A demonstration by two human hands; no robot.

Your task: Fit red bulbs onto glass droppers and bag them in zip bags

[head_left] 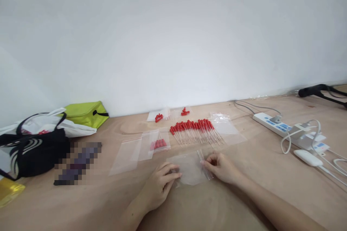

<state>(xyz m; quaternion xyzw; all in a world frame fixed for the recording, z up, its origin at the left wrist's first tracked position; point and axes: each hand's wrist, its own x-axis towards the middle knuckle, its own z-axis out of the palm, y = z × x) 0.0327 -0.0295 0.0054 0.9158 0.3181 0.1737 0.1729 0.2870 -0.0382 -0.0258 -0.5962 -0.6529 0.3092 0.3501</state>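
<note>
A clear zip-lock bag [191, 169] lies between my hands, its zip strip on the right side. My right hand [222, 168] pinches that strip between thumb and fingers. At the bag's opposite edge, my left hand [160, 183] is curled with its fingertips gripping the plastic. Just beyond the bag is a row of thin sticks with red tips [193, 127], their pale ends pointing toward me. Left of the row, a bag with several red-tipped sticks [159, 144] lies beside overlapping flat clear bags [126, 155].
Small red pieces [158, 117] lie on bags near the wall, with more red pieces [185, 111] beside them. More clear bags [229, 130] lie right of the sticks. A power strip [279, 126] with cables stands at right. A black bag [40, 155] and green bag [84, 113] sit left.
</note>
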